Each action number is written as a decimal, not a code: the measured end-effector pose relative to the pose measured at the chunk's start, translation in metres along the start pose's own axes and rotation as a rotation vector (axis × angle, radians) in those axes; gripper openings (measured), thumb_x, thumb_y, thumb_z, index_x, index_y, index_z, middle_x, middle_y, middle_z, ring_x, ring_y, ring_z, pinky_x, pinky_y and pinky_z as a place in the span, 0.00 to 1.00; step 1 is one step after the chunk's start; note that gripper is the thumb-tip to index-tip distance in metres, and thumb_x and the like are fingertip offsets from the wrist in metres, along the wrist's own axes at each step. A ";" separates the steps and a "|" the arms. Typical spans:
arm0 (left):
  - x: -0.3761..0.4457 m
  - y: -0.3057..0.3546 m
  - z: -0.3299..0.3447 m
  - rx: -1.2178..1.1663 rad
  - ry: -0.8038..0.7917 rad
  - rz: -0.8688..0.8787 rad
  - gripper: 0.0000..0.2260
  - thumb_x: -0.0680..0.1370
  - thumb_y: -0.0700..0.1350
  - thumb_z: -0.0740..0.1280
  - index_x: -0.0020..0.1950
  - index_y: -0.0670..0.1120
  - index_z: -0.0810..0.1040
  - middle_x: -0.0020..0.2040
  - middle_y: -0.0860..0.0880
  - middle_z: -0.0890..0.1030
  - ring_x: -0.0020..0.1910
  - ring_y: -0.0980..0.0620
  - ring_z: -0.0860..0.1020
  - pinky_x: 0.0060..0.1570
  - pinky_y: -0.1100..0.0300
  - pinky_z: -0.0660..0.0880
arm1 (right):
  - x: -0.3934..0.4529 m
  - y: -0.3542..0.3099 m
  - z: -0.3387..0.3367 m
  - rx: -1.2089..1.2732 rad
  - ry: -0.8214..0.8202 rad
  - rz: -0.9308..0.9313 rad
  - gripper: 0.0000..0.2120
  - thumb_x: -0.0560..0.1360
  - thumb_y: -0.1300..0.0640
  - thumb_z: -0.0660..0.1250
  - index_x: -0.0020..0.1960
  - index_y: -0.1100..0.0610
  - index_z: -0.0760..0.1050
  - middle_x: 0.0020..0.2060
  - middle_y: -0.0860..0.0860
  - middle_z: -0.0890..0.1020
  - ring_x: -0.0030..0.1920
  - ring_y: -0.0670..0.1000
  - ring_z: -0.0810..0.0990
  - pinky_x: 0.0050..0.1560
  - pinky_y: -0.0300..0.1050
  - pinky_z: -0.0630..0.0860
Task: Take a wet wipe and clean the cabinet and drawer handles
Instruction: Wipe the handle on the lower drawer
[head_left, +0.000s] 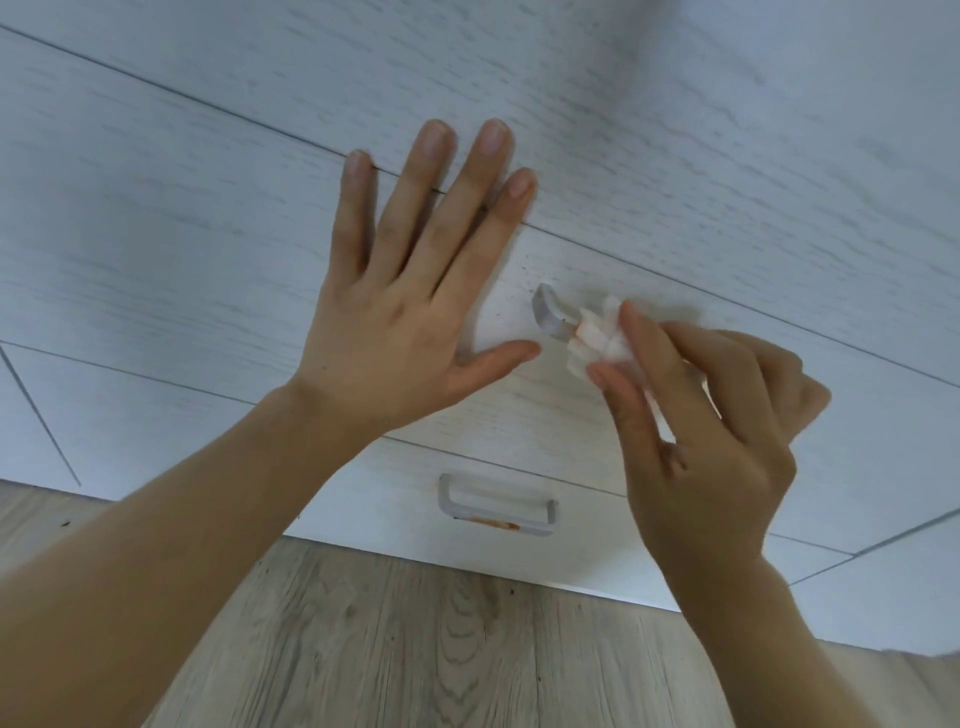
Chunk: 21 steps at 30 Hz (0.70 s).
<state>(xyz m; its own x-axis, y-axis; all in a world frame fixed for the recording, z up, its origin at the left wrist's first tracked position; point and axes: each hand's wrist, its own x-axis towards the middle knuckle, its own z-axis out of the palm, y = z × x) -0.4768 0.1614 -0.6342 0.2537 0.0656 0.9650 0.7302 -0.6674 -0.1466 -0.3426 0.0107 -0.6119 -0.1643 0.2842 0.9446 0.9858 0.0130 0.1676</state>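
Observation:
My right hand (696, 426) pinches a bunched white wet wipe (597, 338) against a grey drawer handle (551, 314). Only the handle's left end shows; the rest lies under the wipe and my fingers. The wipe carries a faint orange-pink stain. My left hand (415, 291) lies flat on the white drawer front (519, 415) just left of that handle, fingers spread and holding nothing. One drawer lower, a second grey handle (496, 506) is in full view, with a reddish-brown smear along its lower bar.
White wood-grain cabinet fronts (156, 208) fill the upper view, split by thin dark seams. A light wooden floor (415, 649) runs beneath the cabinet. Small dark specks dot the drawer front near the upper handle.

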 end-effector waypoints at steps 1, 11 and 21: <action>0.000 0.000 0.001 0.001 0.002 -0.003 0.40 0.76 0.69 0.57 0.75 0.40 0.57 0.72 0.40 0.59 0.71 0.36 0.56 0.72 0.43 0.43 | 0.001 0.000 0.002 0.002 -0.004 -0.022 0.10 0.77 0.55 0.68 0.54 0.59 0.81 0.42 0.53 0.82 0.46 0.52 0.73 0.44 0.50 0.66; 0.001 0.000 -0.001 0.002 0.009 -0.002 0.40 0.75 0.69 0.58 0.74 0.40 0.58 0.72 0.39 0.61 0.70 0.36 0.58 0.72 0.44 0.42 | 0.013 -0.016 0.010 0.126 0.037 0.047 0.05 0.75 0.63 0.69 0.49 0.63 0.82 0.36 0.55 0.80 0.42 0.52 0.71 0.45 0.34 0.67; 0.001 0.000 -0.001 -0.014 0.009 -0.005 0.39 0.76 0.69 0.56 0.74 0.39 0.58 0.72 0.39 0.60 0.70 0.36 0.57 0.72 0.43 0.43 | 0.022 -0.037 0.010 0.402 0.052 0.343 0.09 0.76 0.59 0.67 0.56 0.53 0.76 0.41 0.45 0.76 0.42 0.49 0.75 0.42 0.47 0.74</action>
<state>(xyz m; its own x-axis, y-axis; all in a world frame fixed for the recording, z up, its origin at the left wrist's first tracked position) -0.4769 0.1606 -0.6328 0.2447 0.0625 0.9676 0.7222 -0.6776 -0.1389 -0.3820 0.0257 -0.5996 0.1789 0.2889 0.9405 0.9172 0.2969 -0.2657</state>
